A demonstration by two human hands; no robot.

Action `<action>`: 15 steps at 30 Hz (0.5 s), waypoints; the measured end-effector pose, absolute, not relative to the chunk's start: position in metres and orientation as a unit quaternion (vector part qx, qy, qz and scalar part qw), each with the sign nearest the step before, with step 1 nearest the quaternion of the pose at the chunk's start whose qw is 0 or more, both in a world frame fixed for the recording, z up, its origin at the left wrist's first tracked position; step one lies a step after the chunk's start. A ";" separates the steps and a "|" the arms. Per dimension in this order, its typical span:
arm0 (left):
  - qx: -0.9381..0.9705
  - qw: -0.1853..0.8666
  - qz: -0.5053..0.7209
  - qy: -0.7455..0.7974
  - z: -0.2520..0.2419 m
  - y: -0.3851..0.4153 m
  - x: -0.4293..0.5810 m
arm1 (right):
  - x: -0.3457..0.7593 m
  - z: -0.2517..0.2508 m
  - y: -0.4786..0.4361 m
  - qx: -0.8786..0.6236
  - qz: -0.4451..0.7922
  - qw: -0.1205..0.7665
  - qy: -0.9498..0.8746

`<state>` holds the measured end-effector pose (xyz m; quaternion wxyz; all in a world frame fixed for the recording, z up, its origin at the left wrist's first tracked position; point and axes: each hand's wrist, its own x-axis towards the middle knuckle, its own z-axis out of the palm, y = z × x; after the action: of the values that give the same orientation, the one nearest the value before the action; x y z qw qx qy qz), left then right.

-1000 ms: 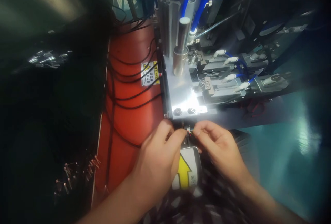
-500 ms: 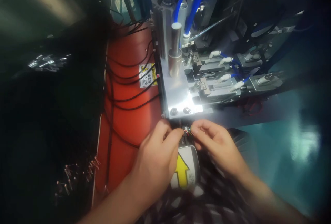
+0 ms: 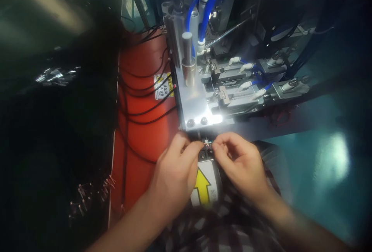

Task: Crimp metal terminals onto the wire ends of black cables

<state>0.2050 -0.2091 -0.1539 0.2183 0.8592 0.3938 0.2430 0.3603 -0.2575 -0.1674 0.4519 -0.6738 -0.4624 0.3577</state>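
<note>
Between my two hands is a small whitish piece with thin coloured wires (image 3: 206, 142), too small to make out in full. My left hand (image 3: 176, 166) pinches its left end between thumb and forefinger. From the right, my right hand (image 3: 241, 158) pinches the thin wire ends, thumb against forefinger. Both hands are just in front of the metal machine block (image 3: 197, 108), above a white label with a yellow arrow (image 3: 202, 185). The fingertips hide part of the piece.
Black cables (image 3: 145, 118) cross the red surface (image 3: 139, 135) on the left, beside a warning label (image 3: 164, 86). Blue air hoses (image 3: 207, 11) and small cylinders (image 3: 247, 99) stand behind. Shiny metal pieces (image 3: 56, 76) and small copper-coloured parts (image 3: 81, 197) lie on the dark left side.
The wires between my fingertips have shifted and look more gathered. My right hand has turned slightly, staying close to the left. The whole view has moved a little.
</note>
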 end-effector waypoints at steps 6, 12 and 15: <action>0.858 0.218 0.249 0.392 -0.155 -0.209 0.205 | 0.364 -0.167 -0.252 -0.676 0.361 0.456 -0.452; 0.858 0.219 0.249 0.392 -0.156 -0.210 0.205 | 0.371 -0.175 -0.264 -0.661 0.508 0.448 -0.322; 0.859 0.210 0.255 0.391 -0.156 -0.209 0.205 | 0.368 -0.175 -0.266 -0.635 0.575 0.424 -0.293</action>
<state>0.2051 -0.2094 -0.1562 0.2105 0.8588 0.3911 0.2555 0.3682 -0.2662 -0.1751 0.4242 -0.6354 -0.2926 0.5751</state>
